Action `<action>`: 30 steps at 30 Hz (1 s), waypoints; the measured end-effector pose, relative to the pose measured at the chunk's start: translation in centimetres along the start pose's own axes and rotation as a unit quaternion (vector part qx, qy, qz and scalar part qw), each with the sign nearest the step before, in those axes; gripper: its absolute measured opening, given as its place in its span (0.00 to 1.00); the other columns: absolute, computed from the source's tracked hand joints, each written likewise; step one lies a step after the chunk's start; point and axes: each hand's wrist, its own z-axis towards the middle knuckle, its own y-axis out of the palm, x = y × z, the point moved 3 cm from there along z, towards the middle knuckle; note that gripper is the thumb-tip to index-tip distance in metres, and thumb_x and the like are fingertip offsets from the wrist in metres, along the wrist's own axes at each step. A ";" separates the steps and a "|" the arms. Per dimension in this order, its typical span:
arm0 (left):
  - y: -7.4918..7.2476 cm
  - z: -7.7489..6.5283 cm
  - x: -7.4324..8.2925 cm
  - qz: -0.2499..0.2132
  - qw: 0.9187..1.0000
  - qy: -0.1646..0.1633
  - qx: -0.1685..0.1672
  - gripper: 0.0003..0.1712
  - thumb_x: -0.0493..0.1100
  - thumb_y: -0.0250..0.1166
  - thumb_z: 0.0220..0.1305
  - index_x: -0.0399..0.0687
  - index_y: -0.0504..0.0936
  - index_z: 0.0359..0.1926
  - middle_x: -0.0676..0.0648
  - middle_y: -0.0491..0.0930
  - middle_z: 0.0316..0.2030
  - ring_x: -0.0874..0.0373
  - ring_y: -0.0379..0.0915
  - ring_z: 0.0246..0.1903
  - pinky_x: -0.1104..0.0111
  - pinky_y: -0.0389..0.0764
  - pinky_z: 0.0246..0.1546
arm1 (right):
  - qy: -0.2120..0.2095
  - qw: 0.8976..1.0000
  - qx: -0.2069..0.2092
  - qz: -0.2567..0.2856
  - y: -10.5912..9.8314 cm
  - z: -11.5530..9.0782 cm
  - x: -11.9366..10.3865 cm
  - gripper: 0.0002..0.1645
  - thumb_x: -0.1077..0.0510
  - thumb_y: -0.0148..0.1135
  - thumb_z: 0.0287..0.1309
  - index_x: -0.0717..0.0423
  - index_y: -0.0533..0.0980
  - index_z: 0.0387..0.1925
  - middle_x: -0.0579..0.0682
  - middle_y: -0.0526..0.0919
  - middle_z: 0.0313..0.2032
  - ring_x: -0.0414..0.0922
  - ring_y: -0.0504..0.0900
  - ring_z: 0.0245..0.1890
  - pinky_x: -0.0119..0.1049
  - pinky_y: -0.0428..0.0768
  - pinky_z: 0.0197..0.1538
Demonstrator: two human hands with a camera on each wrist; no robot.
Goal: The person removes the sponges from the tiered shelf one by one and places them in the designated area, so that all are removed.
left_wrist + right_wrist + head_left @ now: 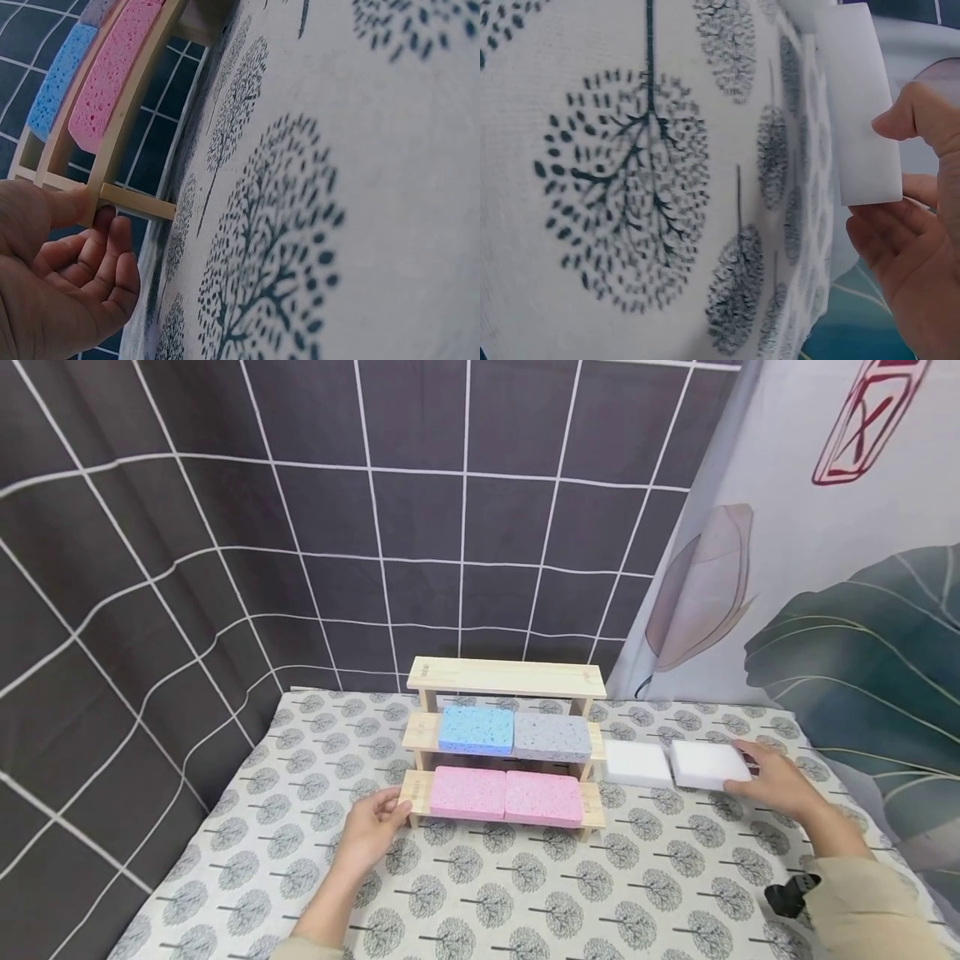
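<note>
A three-tier wooden stand (506,677) stands on the table. My left hand (367,832) pinches the left end of its bottom step; in the left wrist view the thumb is on the board and a fingertip underneath. Two pink sponges (468,793) lie side by side on that step. On the middle step a blue sponge (477,729) sits left of a grey sponge (552,737). To the right, my right hand (780,783) grips a white sponge block (708,765) by its right end, thumb on the near face (859,112). A second white block (637,764) lies just left of it.
The tablecloth (480,902) has a tree print. Behind the table hangs a dark curtain (420,518) with a white grid, and at the right a pale cloth (780,527) with leaf patterns. A small black object (791,894) is by the right sleeve.
</note>
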 end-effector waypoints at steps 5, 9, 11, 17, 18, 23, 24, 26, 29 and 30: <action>0.1 -0.1 -0.1 -0.006 1.000 0.001 -0.004 0.24 0.38 0.66 0.67 0.27 0.76 0.59 0.43 0.82 0.36 0.53 0.79 0.34 0.69 0.84 0.32 | 0.002 1.000 -0.009 0.006 0.8 -0.1 0.5 0.53 0.58 0.73 0.52 0.85 0.56 0.67 0.85 0.61 0.60 0.79 0.70 0.54 0.69 0.76 0.55; 0.2 -0.1 -0.2 -0.009 1.000 0.001 -0.006 0.24 0.38 0.66 0.67 0.27 0.77 0.59 0.43 0.82 0.36 0.53 0.79 0.34 0.69 0.84 0.31 | 0.009 1.000 -0.018 0.016 1.0 -0.4 1.0 0.53 0.59 0.73 0.53 0.83 0.53 0.68 0.85 0.57 0.62 0.80 0.67 0.56 0.72 0.73 0.55; 0.2 -0.1 -0.2 -0.012 1.000 0.001 -0.008 0.24 0.37 0.66 0.67 0.27 0.77 0.59 0.43 0.82 0.36 0.53 0.80 0.33 0.69 0.84 0.31 | 0.013 0.999 -0.021 0.022 0.9 -0.5 1.0 0.53 0.59 0.73 0.55 0.81 0.52 0.70 0.85 0.55 0.63 0.81 0.67 0.56 0.73 0.72 0.55; 0.0 0.0 -0.1 -0.015 1.000 0.007 -0.012 0.23 0.35 0.64 0.68 0.24 0.75 0.59 0.41 0.83 0.37 0.53 0.82 0.33 0.68 0.86 0.32 | -0.004 0.999 0.021 0.028 0.4 -0.6 0.0 0.44 0.57 0.63 0.65 0.76 0.55 0.71 0.83 0.59 0.64 0.79 0.67 0.56 0.75 0.70 0.52; -0.1 0.0 -0.1 -0.015 1.000 0.008 -0.013 0.23 0.35 0.64 0.68 0.24 0.75 0.59 0.41 0.83 0.37 0.53 0.82 0.33 0.68 0.86 0.32 | -0.014 0.999 0.037 0.031 0.2 -0.6 -0.4 0.42 0.56 0.61 0.66 0.75 0.56 0.71 0.82 0.61 0.63 0.78 0.67 0.56 0.75 0.70 0.52; -0.1 0.0 -0.1 -0.020 1.000 0.010 -0.019 0.23 0.35 0.63 0.69 0.23 0.74 0.60 0.40 0.83 0.37 0.52 0.82 0.33 0.67 0.87 0.33 | -0.071 0.989 0.117 0.054 -0.1 -0.2 -2.9 0.36 0.58 0.63 0.65 0.74 0.63 0.67 0.76 0.72 0.57 0.73 0.73 0.53 0.54 0.78 0.54; -0.1 0.0 -0.1 -0.021 1.000 0.009 -0.018 0.24 0.35 0.63 0.69 0.23 0.74 0.60 0.40 0.83 0.37 0.52 0.83 0.33 0.67 0.87 0.33 | -0.077 0.987 0.125 0.059 -0.1 -0.1 -3.5 0.35 0.59 0.64 0.64 0.73 0.64 0.67 0.76 0.73 0.56 0.72 0.74 0.53 0.47 0.79 0.53; -0.1 0.0 -0.1 -0.020 1.000 0.009 -0.015 0.24 0.35 0.64 0.68 0.23 0.74 0.60 0.40 0.83 0.37 0.52 0.83 0.33 0.68 0.86 0.34 | -0.090 0.983 0.139 0.075 0.0 0.1 -4.8 0.34 0.61 0.65 0.63 0.73 0.66 0.65 0.75 0.75 0.55 0.72 0.76 0.52 0.32 0.78 0.53; -0.1 0.0 0.0 -0.017 1.000 0.010 -0.012 0.23 0.35 0.64 0.68 0.23 0.75 0.59 0.40 0.83 0.37 0.52 0.82 0.33 0.68 0.86 0.33 | -0.105 0.979 0.154 0.087 0.2 0.3 -6.6 0.33 0.62 0.66 0.61 0.72 0.68 0.64 0.73 0.77 0.53 0.70 0.78 0.50 0.22 0.75 0.52; -0.1 0.0 0.0 -0.018 1.000 0.010 -0.012 0.23 0.35 0.64 0.68 0.24 0.75 0.59 0.40 0.83 0.36 0.52 0.82 0.33 0.67 0.86 0.33 | -0.112 0.976 0.161 0.091 0.2 0.4 -7.1 0.32 0.63 0.67 0.61 0.71 0.69 0.64 0.72 0.78 0.52 0.69 0.79 0.49 0.15 0.70 0.49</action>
